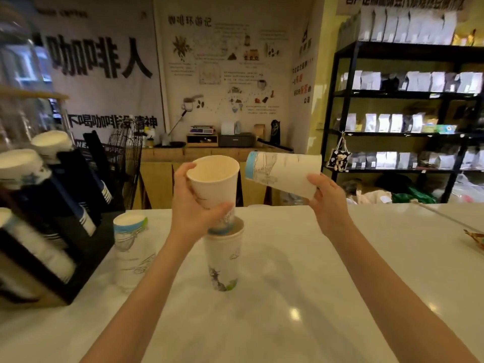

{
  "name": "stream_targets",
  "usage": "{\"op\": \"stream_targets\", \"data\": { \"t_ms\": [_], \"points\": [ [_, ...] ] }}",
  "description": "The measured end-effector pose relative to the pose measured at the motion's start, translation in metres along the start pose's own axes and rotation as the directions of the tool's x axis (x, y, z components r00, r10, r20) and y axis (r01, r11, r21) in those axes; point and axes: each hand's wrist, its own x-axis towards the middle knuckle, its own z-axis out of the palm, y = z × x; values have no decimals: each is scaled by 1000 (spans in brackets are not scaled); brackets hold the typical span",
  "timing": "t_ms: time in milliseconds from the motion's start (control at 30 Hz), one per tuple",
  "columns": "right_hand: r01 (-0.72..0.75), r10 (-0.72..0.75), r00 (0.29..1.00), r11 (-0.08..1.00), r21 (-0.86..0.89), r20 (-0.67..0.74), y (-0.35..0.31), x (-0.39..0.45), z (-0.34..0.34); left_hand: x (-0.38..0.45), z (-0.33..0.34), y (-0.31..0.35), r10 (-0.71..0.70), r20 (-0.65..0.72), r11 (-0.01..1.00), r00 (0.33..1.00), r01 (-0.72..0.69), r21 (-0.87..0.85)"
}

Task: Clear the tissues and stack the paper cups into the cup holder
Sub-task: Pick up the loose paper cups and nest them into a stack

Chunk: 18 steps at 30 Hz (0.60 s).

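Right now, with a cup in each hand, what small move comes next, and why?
Probably slide the right cup into the left cup. The right hand holds its cup on its side, blue-banded base toward the open mouth of the upright cup in the left hand, with a small gap between them.

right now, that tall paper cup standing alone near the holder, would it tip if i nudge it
Probably, yes. The tall paper cup is narrow for its height and looks empty, so likely light and easy to topple. Its thin paper wall would likely dent under a firm squeeze. Once down, it could roll on the smooth counter.
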Motion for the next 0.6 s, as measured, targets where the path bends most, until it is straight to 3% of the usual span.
{"op": "stream_targets", "data": {
  "t_ms": [133,233,333,467,600],
  "points": [
    [80,-87,990,994,68,108,-27,7,29,-12,-2,-14,-49,113,998,992,46,29],
    [121,-122,975,992,16,187,-41,10,47,-19,0,-19,-116,158,993,981,113,28],
    [186,-133,962,959,-213,239,-44,12,62,-25,0,-23,-165,186,986,969,168,-2],
    [263,-81,941,786,-559,329,-43,10,82,-29,0,-26,-190,227,981,955,196,-5],
    [396,-48,878,628,-669,476,-35,-2,100,-30,0,-28,-220,235,975,947,223,13]
  ]
}}
